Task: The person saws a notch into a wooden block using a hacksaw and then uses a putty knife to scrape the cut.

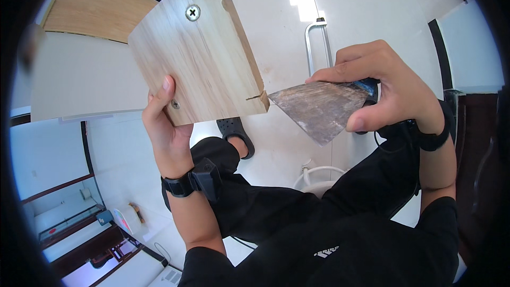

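My left hand [169, 114] grips the lower left part of a pale wooden board [196, 64], with the thumb on its face beside a small screw [175, 104]. A larger cross-head screw [193, 12] sits near the board's top. The right edge is chipped, and a dark split runs in from its lower right corner. In my right hand [390, 82] is a putty knife [326, 107] with a stained, wide blade and a dark blue handle, mostly hidden by the palm. One corner of the blade is at the board's split corner; whether it touches, I cannot tell.
A table-like panel [85, 74] with a wood-coloured part lies at the left. A U-shaped metal bar [319, 42] stands over the glossy tiled floor [361, 10]. Below are my dark clog [236, 137] and a white round-rimmed object [319, 180] between my legs. Dark furniture [481, 175] is at the right.
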The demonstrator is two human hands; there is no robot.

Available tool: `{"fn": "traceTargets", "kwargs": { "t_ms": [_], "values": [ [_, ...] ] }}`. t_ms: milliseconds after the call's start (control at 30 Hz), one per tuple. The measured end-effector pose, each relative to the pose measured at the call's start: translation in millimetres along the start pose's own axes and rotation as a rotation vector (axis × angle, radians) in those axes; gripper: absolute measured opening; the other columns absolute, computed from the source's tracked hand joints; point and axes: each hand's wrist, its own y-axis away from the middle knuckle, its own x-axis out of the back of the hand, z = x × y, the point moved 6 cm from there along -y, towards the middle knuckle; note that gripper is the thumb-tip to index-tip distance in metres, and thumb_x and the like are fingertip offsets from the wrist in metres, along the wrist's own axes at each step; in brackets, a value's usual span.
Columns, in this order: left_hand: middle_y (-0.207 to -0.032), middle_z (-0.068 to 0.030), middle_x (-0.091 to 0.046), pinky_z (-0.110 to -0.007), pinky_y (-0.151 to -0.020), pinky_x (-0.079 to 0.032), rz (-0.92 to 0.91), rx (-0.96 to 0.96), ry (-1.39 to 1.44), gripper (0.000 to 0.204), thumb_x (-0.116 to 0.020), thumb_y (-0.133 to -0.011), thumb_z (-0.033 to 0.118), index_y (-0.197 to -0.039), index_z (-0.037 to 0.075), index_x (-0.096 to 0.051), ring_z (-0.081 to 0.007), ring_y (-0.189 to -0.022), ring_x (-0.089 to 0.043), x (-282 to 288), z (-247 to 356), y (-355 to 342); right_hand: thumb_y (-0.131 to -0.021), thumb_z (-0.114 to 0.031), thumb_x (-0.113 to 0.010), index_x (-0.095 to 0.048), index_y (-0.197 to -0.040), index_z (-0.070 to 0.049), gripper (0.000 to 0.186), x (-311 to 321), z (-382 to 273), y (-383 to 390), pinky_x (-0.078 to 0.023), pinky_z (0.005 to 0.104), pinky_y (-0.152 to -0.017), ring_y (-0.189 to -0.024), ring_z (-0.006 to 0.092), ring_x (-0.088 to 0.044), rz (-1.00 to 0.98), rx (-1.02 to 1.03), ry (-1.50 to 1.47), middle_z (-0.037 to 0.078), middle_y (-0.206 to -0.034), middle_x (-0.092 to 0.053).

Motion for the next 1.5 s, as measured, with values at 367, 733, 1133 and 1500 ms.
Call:
{"fn": "traceTargets", "kwargs": {
  "t_ms": [367,733,1133,1500],
  "values": [
    [-0.122,-0.0194,-0.058,-0.048,-0.094,-0.052,-0.039,0.059,0.222,0.048,-0.061,-0.091,0.018,-0.131,-0.003,-0.043,-0.0308,-0.111,-0.06,1.0,-4.5,-4.1,-0.062,-0.071,-0.07,-0.072,-0.102,0.0,0.082,0.7,-11.3,-1.2,-0.038,0.0246,-0.046,-0.053,0.0164,-0.054,0.076,0.151,0.025,0.006,-0.063,-0.056],
    [-0.126,-0.0197,-0.056,-0.05,-0.095,-0.051,-0.075,0.054,0.291,0.051,-0.059,-0.092,0.02,-0.135,-0.001,-0.04,-0.0319,-0.113,-0.06,-1.5,-2.6,-4.0,-0.06,-0.067,-0.072,-0.072,-0.103,-0.001,0.079,1.6,-13.7,-0.6,-0.038,0.0247,-0.046,-0.054,0.0162,-0.054,0.123,0.186,0.046,0.006,-0.065,-0.055],
    [-0.126,-0.0234,-0.055,-0.046,-0.09,-0.055,-0.126,-0.013,0.083,0.056,-0.061,-0.09,0.018,-0.135,-0.005,-0.037,-0.0328,-0.11,-0.061,-1.0,0.6,-2.8,-0.067,-0.068,-0.063,-0.075,-0.097,-0.003,0.072,-6.4,-4.5,2.2,-0.036,0.0261,-0.044,-0.051,0.0171,-0.05,0.019,0.069,0.058,0.005,-0.06,-0.052],
    [-0.123,-0.0197,-0.056,-0.043,-0.097,-0.05,0.009,-0.071,-0.041,0.054,-0.062,-0.089,0.015,-0.134,-0.005,-0.039,-0.0295,-0.112,-0.059,1.0,3.0,-1.6,-0.069,-0.08,-0.056,-0.072,-0.094,-0.003,0.082,-12.0,-1.6,0.0,-0.045,0.0293,-0.05,-0.061,0.0234,-0.062,0.055,-0.023,0.097,0.01,-0.071,-0.063]
  ]
}}
